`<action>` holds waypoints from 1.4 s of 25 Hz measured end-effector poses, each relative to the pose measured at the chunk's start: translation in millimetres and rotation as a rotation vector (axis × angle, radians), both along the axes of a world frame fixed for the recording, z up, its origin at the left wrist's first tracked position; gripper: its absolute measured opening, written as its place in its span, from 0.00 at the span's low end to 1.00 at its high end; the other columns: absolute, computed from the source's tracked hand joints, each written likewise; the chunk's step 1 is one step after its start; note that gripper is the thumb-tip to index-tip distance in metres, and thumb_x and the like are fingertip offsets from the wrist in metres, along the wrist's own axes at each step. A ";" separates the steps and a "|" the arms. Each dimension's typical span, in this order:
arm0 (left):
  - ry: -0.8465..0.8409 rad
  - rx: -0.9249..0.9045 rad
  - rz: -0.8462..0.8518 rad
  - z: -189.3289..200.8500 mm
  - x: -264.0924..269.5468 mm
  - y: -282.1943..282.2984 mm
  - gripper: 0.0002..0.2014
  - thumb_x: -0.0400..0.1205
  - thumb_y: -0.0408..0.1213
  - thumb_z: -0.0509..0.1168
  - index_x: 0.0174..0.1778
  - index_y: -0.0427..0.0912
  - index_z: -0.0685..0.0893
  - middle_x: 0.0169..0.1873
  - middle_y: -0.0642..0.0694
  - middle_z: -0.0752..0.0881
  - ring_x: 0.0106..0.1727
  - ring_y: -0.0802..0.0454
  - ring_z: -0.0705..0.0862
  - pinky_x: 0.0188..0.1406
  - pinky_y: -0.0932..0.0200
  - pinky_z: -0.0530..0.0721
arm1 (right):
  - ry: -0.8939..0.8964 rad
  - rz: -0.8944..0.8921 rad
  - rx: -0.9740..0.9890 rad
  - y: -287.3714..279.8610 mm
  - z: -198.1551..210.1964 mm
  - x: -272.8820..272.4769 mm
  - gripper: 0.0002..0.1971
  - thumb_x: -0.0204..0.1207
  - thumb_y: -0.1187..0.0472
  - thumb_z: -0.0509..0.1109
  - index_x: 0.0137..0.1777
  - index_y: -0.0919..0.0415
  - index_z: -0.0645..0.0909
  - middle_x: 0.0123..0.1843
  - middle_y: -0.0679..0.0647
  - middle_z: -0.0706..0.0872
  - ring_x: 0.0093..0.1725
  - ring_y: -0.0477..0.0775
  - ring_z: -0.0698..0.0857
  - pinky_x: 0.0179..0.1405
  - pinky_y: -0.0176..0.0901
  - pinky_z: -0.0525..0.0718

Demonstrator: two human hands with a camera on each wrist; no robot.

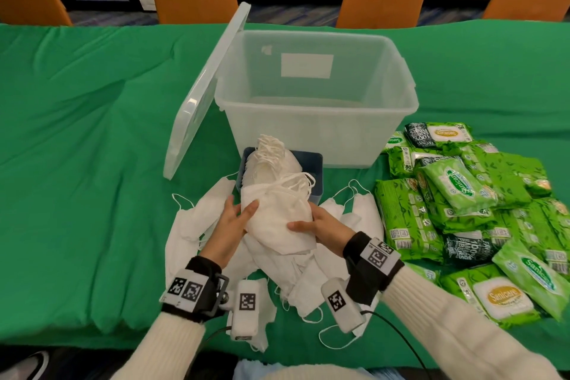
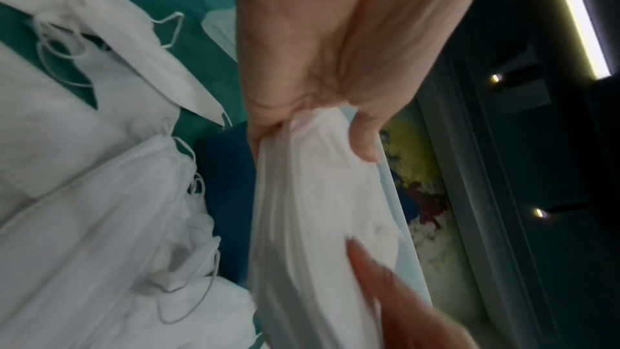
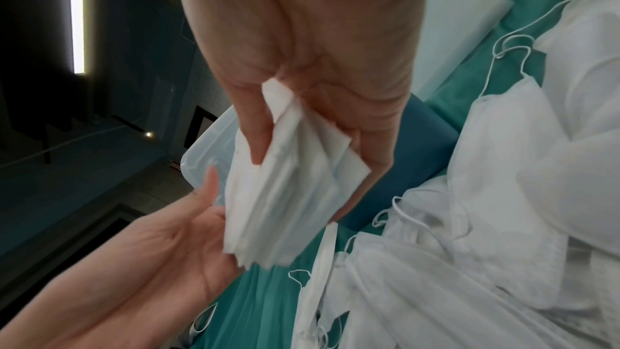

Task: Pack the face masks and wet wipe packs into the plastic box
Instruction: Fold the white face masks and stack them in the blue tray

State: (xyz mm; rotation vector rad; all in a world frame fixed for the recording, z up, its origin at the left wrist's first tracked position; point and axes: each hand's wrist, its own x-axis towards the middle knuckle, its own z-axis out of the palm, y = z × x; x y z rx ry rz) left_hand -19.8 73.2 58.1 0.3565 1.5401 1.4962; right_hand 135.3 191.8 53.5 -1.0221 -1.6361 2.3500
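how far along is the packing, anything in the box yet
Done: little; the plastic box stands open and looks empty, its lid propped alongside. In hand: both hands, left and right, hold a stack of face masks. Left: the masks strewn on the table and the whole pile of wet wipe packs.

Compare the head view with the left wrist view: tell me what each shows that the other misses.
Head view only: the clear plastic box, its lid leaning against its side, the green wet wipe packs, and both wrist cameras.

Left wrist view only: the left hand close up, thumb pressed on the mask stack.

Both: the held masks, loose masks on the green cloth, and the blue tray.
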 end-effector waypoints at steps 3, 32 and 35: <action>0.056 -0.052 -0.123 -7.6 7.8 1.6 0.35 0.78 0.47 0.68 0.79 0.45 0.61 0.72 0.45 0.75 0.69 0.50 0.77 0.70 0.48 0.76 | -0.003 -0.053 -0.070 -1.3 -7.4 -3.2 0.29 0.75 0.65 0.71 0.74 0.57 0.66 0.69 0.58 0.78 0.66 0.61 0.80 0.66 0.58 0.80; 0.919 -0.512 -1.219 -25.8 -47.9 55.7 0.25 0.81 0.18 0.51 0.73 0.35 0.75 0.63 0.39 0.84 0.65 0.45 0.81 0.64 0.60 0.74 | -0.068 -0.069 0.198 39.7 -5.0 79.0 0.39 0.41 0.57 0.87 0.57 0.57 0.81 0.49 0.42 0.91 0.49 0.40 0.88 0.42 0.25 0.82; 0.954 -0.405 -1.238 -18.9 -43.1 80.6 0.25 0.81 0.20 0.53 0.74 0.37 0.73 0.62 0.38 0.84 0.64 0.43 0.81 0.64 0.58 0.75 | -0.105 -0.028 0.243 48.4 -8.8 67.7 0.36 0.45 0.56 0.88 0.57 0.54 0.81 0.51 0.44 0.91 0.53 0.45 0.88 0.45 0.28 0.82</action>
